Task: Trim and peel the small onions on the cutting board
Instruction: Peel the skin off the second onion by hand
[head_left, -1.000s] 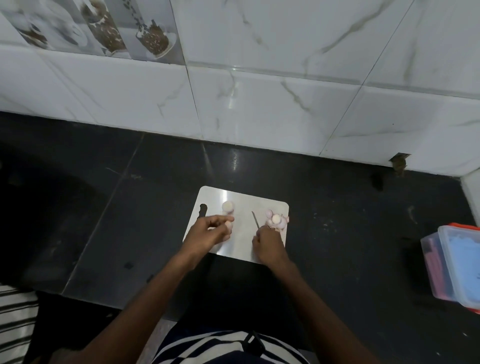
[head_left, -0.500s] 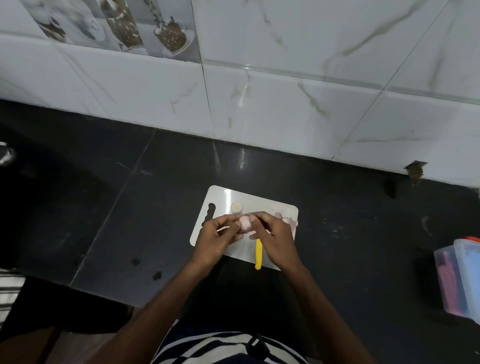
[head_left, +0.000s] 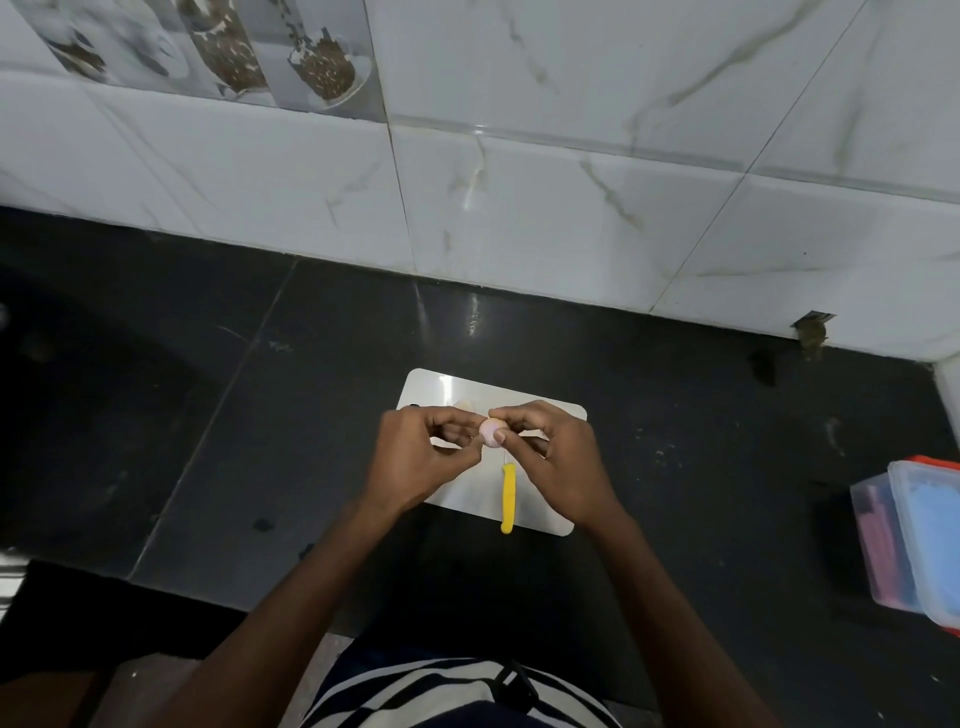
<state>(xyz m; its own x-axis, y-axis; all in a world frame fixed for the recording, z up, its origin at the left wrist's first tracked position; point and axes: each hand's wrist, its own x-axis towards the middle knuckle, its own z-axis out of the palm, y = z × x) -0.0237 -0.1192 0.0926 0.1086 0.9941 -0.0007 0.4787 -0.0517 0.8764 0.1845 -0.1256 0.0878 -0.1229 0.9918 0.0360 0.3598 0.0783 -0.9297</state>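
Right hand (head_left: 558, 457) pinches onion (head_left: 490, 431), seemingly above board (head_left: 545, 519) centre.

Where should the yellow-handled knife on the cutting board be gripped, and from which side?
Grip the knife by its yellow handle, coming from the near edge of the cutting board. The handle points at the person and overhangs that edge, while the thin blade runs away under the hands.

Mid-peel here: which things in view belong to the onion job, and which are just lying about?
For the job:
- small onion, pinched by the right hand, left hand touching it
- cutting board
- yellow-handled knife, lying on the board, untouched
- pale piece on the board behind the left hand, probably a peeled onion

Lying about:
- plastic containers at the right edge
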